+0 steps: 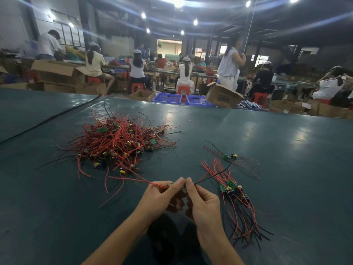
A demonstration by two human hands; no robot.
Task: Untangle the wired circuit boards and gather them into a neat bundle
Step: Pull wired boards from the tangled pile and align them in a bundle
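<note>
Now, your left hand (160,194) pinches a small circuit board (170,184) at bottom centre of the frame, just above the green table (286,146). Its red wires (133,179) trail off to the left, so its long axis lies roughly left to right. Your right hand (202,199), fingertips touching those of the left, pinches a black wire (214,175) that runs up and right toward one loose board (230,156) lying alone at centre right.

There is one tangled pile (118,142) at centre left, its red and black wires pointing every way; its boards overlap too much to count. One gathered bundle (235,197) lies at lower right, just beside your right hand. Its wires run lengthwise from upper left to lower right, with its boards clustered near the upper end. Two blue crates (167,98) stand past the table's far edge.
</note>
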